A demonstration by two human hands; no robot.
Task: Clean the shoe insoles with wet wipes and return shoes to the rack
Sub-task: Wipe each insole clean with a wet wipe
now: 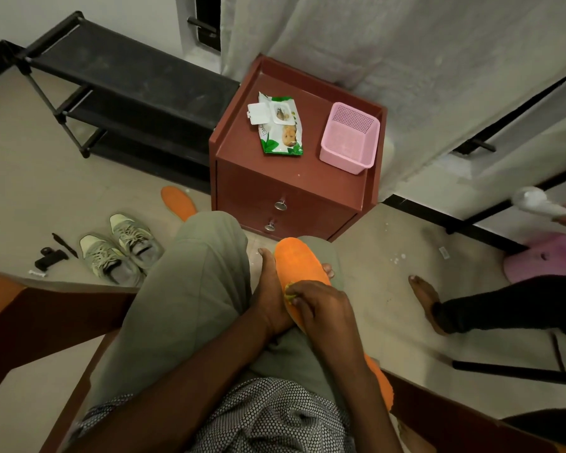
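An orange insole (296,261) lies on my lap. My left hand (270,291) holds it along its left edge, thumb up and fingertips showing past its right edge. My right hand (317,305) grips a crumpled wet wipe (289,288), stained yellowish, and presses it on the insole's middle. A second orange insole (177,201) lies on the floor behind my left knee. The pair of grey-green sneakers (121,248) stands on the floor at the left. The wet wipes pack (280,127), lid open, lies on the red-brown nightstand (291,188). The black shoe rack (118,93) stands bare at the back left.
A pink basket (350,137) sits on the nightstand's right side. Small black items (51,255) lie on the floor left of the sneakers. Another person's foot (427,300) and leg are at the right, their hand holding a white object (536,202). A pink stool (549,256) stands beyond. Curtains hang behind.
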